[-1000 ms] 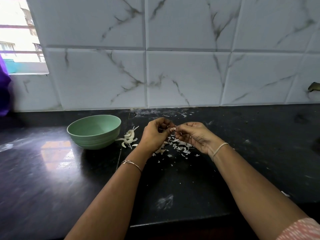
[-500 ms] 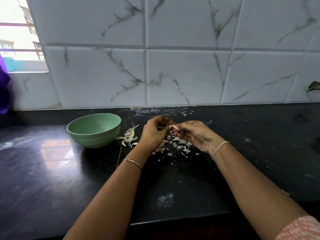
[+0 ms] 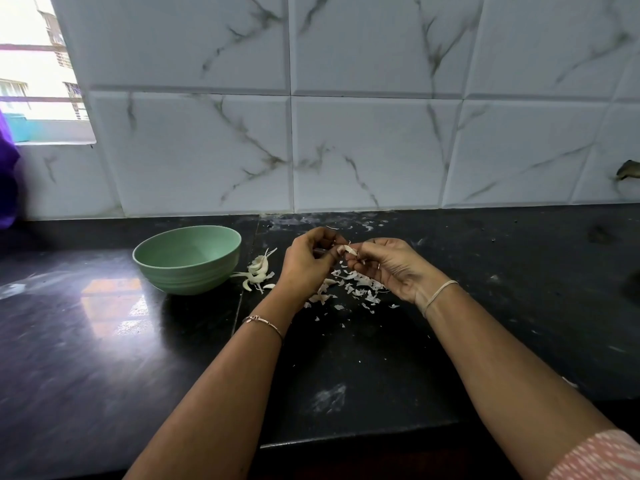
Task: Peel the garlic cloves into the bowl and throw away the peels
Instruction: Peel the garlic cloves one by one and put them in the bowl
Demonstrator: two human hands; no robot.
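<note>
As left hand (image 3: pixel 304 263) and right hand (image 3: pixel 389 266) pinch garlic clove (image 3: pixel 349 250) — each grip clenched on it — peels (image 3: pixel 360 287) litter counter (image 3: pixel 104 358) below.

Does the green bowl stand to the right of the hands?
No, the green bowl sits on the left of the left hand.

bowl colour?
Pale green, plain inside, with faint ridges around its lower outside. The bowl shows in the head view, left of the hands.
</note>
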